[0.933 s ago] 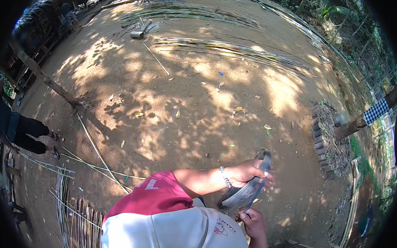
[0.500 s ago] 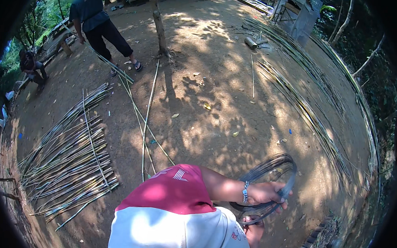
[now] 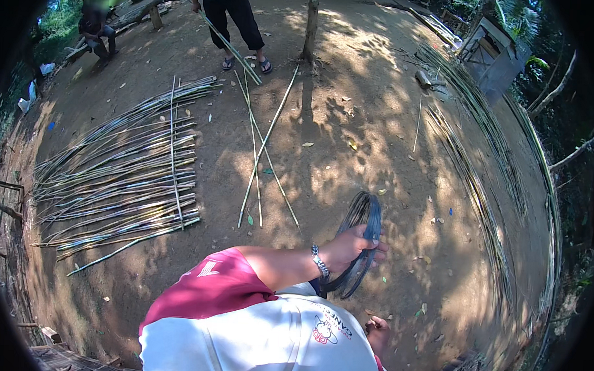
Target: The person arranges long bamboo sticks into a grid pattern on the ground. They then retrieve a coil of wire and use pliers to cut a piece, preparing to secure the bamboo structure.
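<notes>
My left hand (image 3: 348, 249), with a chain bracelet (image 3: 319, 261) at the wrist, is closed round a loose coil of dark, thin strands (image 3: 357, 278). The coil hangs in front of my chest, its loops reaching above and below the fist. Whether the strands are wire or plastic I cannot tell. Lower and to the right, my right hand (image 3: 377, 332) shows only in part beside my shirt. Its fingers look curled in, and anything in them is hidden. It is apart from the coil.
Poles lie in rows at left (image 3: 125, 171), crossed by one pole (image 3: 174, 140). Thin poles (image 3: 262, 151) cross ahead. Long pole bundles (image 3: 473, 173) lie at right. A person (image 3: 228, 13) stands holding poles near a tree trunk (image 3: 310, 27); another person (image 3: 99, 36) sits farther left.
The coil and my left hand have moved left in view, and my right hand has come away from the coil. The view has swung left, and the standing person appears farther right.
</notes>
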Demonstrator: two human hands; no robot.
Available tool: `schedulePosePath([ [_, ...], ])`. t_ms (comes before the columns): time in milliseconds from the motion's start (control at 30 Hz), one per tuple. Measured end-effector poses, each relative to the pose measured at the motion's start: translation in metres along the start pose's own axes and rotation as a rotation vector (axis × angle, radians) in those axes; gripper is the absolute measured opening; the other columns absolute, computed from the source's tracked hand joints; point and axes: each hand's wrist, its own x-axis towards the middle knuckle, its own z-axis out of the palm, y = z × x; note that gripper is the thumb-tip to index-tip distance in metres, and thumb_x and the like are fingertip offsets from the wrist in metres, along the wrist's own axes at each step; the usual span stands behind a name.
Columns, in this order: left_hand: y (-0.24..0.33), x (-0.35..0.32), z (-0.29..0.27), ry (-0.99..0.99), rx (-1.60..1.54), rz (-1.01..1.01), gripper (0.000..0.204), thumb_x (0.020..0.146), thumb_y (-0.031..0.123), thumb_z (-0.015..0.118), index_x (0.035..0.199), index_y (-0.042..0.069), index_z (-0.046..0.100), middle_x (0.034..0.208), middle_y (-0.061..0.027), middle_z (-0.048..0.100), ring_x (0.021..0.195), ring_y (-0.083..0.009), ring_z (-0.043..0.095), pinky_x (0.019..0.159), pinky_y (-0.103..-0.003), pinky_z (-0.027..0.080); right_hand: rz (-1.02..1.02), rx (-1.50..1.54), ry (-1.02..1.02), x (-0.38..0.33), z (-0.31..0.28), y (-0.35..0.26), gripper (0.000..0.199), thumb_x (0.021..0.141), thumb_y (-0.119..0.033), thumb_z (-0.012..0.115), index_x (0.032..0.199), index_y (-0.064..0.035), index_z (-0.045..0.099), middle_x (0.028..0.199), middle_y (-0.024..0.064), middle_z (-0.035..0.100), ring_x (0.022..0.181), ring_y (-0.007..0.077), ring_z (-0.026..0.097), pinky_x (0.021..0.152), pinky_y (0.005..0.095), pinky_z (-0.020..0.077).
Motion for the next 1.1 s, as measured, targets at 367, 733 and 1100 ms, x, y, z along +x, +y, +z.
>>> schedulePosePath([
  [367, 0.069, -0.072, -0.160, 0.634, -0.232, 0.462, 0.041, 0.101, 0.007, 0.042, 0.141, 0.003, 0.034, 0.128, -0.0216, 0.056, 0.108, -0.0304, 0.063, 0.083, -0.040, 0.056, 0.316, -0.730, -0.418, -0.033, 0.035, -0.014, 0.049, 0.081, -0.019, 0.073, 0.122, 0.0060, 0.062, 0.107, 0.0205, 0.070, 0.100, 0.0245, 0.068, 0.089, 0.0334, 0.0517],
  [733, 0.108, -0.111, -0.139, 0.272, -0.054, 0.139, 0.027, 0.099, 0.005, 0.051, 0.124, 0.002, 0.045, 0.118, -0.0176, 0.061, 0.097, -0.0236, 0.066, 0.078, -0.038, 0.058, -0.008, -0.222, -0.446, 0.026, 0.203, -0.197, 0.058, 0.090, -0.026, 0.068, 0.135, 0.0066, 0.051, 0.125, 0.0192, 0.063, 0.111, 0.0230, 0.060, 0.094, 0.0329, 0.0467],
  [1100, 0.106, -0.107, -0.145, 0.070, 0.135, -0.143, 0.018, 0.097, 0.003, 0.054, 0.115, 0.002, 0.055, 0.108, -0.0144, 0.067, 0.085, -0.0187, 0.068, 0.070, -0.030, 0.057, -0.280, -0.419, -0.332, 0.019, 0.149, -0.396, 0.072, 0.093, -0.032, 0.066, 0.152, -0.0091, 0.031, 0.119, 0.0173, 0.066, 0.108, 0.0301, 0.064, 0.094, 0.0393, 0.0497],
])
